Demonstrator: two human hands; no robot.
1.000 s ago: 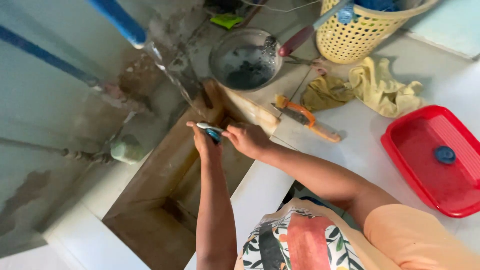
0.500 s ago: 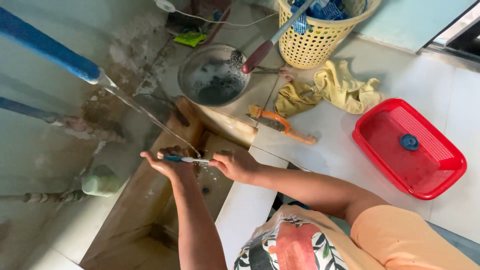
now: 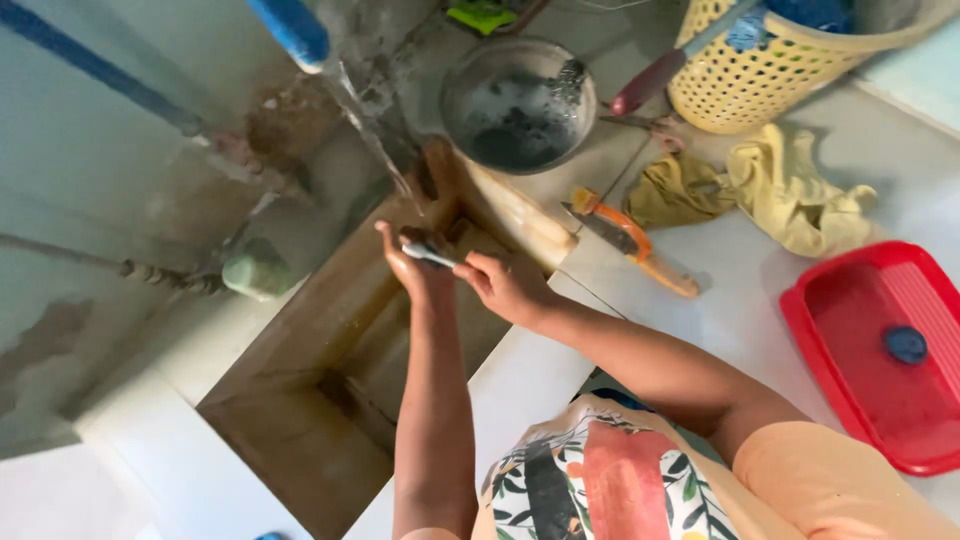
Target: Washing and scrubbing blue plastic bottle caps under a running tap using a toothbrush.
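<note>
Since the earlier frame, both hands have shifted right under the water stream (image 3: pixel 375 140); left hand (image 3: pixel 415 268) cupped, half open, beneath a small utensil (image 3: pixel 430 254); right hand (image 3: pixel 508 287) pinches its handle over the sink (image 3: pixel 330 330).

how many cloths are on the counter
2, lying side by side and touching: an olive-yellow cloth just right of the orange-handled tool, and a paler yellow cloth below the yellow basket. The basket may hide others.
</note>
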